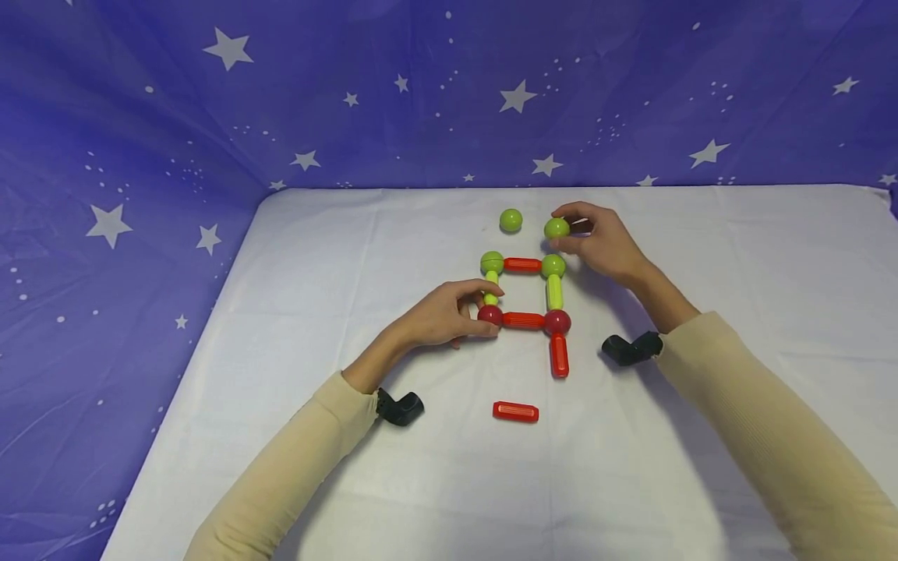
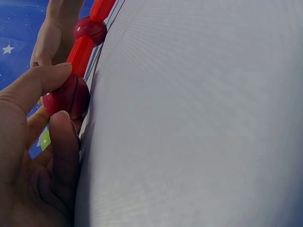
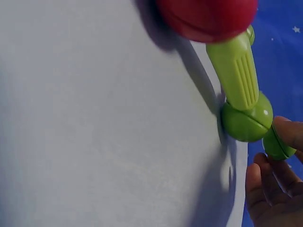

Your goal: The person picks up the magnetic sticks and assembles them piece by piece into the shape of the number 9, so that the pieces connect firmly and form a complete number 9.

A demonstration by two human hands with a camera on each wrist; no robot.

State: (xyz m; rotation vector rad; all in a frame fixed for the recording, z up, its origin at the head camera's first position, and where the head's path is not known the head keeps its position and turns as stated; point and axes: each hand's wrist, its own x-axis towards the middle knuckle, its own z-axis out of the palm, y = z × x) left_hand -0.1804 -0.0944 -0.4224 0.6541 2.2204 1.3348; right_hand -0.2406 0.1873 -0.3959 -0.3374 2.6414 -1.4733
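On the white cloth lies a square of magnetic balls and rods. Its near corners are a left red ball (image 1: 489, 315) and a right red ball (image 1: 557, 322); its far corners are green balls (image 1: 553, 266). Red rods (image 1: 523, 320) form the near and far sides, yellow-green rods (image 1: 555, 292) the others. Another red rod (image 1: 559, 356) sticks out toward the person from the right red ball. My left hand (image 1: 443, 313) grips the left red ball between thumb and fingers. With my right hand (image 1: 602, 243) I pinch a loose green ball (image 3: 278, 144) just beyond the far right corner.
A single green ball (image 1: 510, 220) lies beyond the square, left of the right hand. Nearer the person rests a loose red rod (image 1: 515, 411). Black wrist pieces (image 1: 401, 408) protrude from both sleeves. A blue star-patterned cloth (image 1: 449, 93) rises behind the table.
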